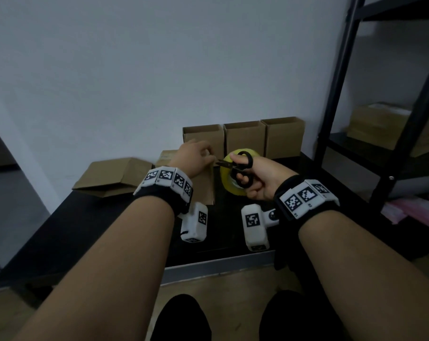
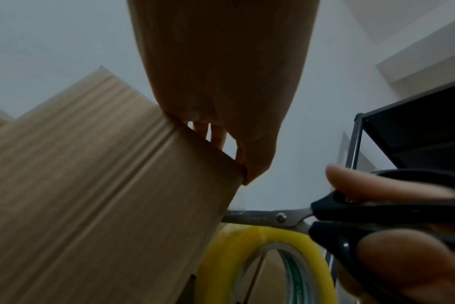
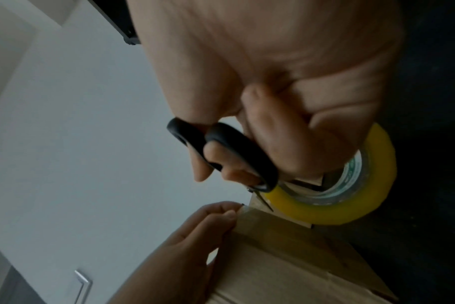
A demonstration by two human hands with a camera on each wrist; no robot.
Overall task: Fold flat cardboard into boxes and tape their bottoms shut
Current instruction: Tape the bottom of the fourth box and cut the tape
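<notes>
Head view, frame centre: the left hand (image 1: 193, 157) pinches the top corner of a cardboard box (image 1: 203, 183) standing on the black desk (image 1: 90, 217); the right hand (image 1: 257, 175) grips black scissors (image 1: 240, 168), fingers through the loops, blades pointing at that corner. A yellow tape roll (image 1: 229, 173) stands behind the scissors. Three finished boxes (image 1: 245, 139) line the wall. The left wrist view alone shows the blade pivot; the right wrist view alone shows the roll's printed core.
</notes>
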